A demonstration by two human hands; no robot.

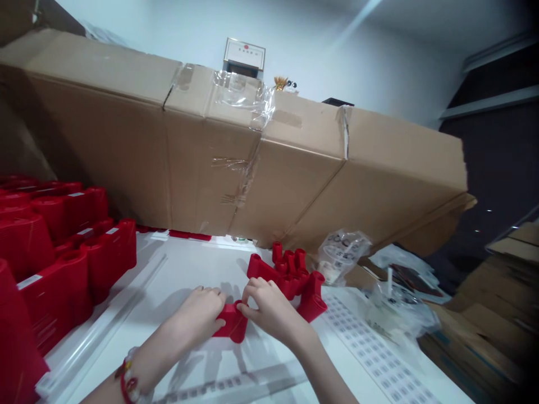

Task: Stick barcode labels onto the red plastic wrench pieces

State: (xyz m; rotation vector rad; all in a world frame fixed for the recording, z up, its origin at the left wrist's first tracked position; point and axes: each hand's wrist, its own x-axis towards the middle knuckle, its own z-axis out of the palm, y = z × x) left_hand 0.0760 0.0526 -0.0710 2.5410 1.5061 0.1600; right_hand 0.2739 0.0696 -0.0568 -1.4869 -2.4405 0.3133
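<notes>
Low over the white table, both hands are on one small red bundle with rolled, rounded ends (233, 327). My left hand (197, 310) grips its left side, fingers over the top and thumb in front. At its right end, my right hand (265, 306) pinches the upper edge of the roll between thumb and fingers. The palms hide part of the bundle. Just behind my right hand lie several more red rolled bundles (314, 297), some upright. A strip of small printed labels (219, 387) lies in front of my hands.
Large red bundles (54, 303) with white stickers are stacked at left, beside a clear plastic strip (101, 331). A long cardboard box (252, 163) spans the back. At right are a label sheet (374, 350), a plastic bag with a roll (341, 255) and crumpled plastic (393, 308).
</notes>
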